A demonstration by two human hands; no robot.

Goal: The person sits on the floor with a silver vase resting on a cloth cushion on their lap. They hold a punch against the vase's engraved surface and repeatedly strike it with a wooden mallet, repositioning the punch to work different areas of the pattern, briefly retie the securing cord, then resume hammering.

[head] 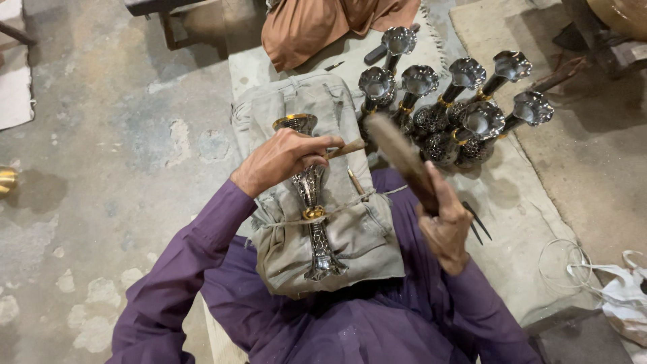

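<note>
- Head view, looking down at a seated person in purple sleeves (pixel 195 269), lap at the near edge.
- Left hand (pixel 283 160) closed around a small chisel (pixel 345 149); chisel tip points right, handle hidden in the fist. Hand rests on top of the goblet.
- Goblet (pixel 311 202): silver metal with a gold band at mid-stem, lying lengthwise on the cushion, cup end far, foot end near.
- Cushion (pixel 350 236): grey-green cloth pad on the lap, centre of frame. A string (pixel 344 210) runs across it and over the goblet's gold band.
- Second small tool (pixel 356 182) lies on the cushion just right of the goblet, apart from both hands.
- Right hand (pixel 445 226) closed around the handle of a wooden mallet (pixel 401 152); mallet raised, head blurred, up and right of the chisel, not touching it.
- Thin dark pointed tools (pixel 477 222) lie on the mat just right of the right hand.
- Cluster of finished goblets (pixel 458 108) stands upright on the mat, far right of the cushion, packed close, scalloped rims, dark patterned bowls with gold bands.
- Mat (pixel 519 195): pale cloth under the cluster and the person's right side.
- Orange-brown cloth (pixel 317 27) at the far edge, centre.
- Concrete floor (pixel 101 135), patchy, fills the left side.
- White plastic bag (pixel 623 296) and a clear loop of wire or tubing at the near right.
</note>
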